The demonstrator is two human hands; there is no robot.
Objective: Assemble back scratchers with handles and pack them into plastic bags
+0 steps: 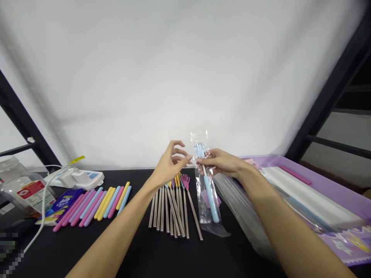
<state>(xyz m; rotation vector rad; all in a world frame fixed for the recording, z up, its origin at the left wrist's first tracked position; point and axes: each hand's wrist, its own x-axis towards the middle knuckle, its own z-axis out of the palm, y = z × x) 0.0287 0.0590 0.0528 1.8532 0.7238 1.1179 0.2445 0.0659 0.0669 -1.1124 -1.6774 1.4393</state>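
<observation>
Both forearms come up from the bottom edge over the black table, and they meet pretty much dead centre. Right hand is pinched shut on a clear plastic bag with a blue back scratcher inside it, gripping near the top just under the little claw head. Bag hangs nearly upright, long axis running top to bottom with a slight lean to the right, lower end resting on or just above the table, can't quite tell. Left hand is right beside it, fingers spread and loosely curled, fingertips just about touching the bag's upper edge, holding nothing. So the bag sits between the two hands, right one has it. Under the left wrist lies a row of metal scratcher rods with coloured claw tips, and further left a row of pastel handle sleeves. A stack of empty clear bags sits under the right forearm, purple tray beyond. Writing on the blue packet and the jar label is too small to read.
</observation>
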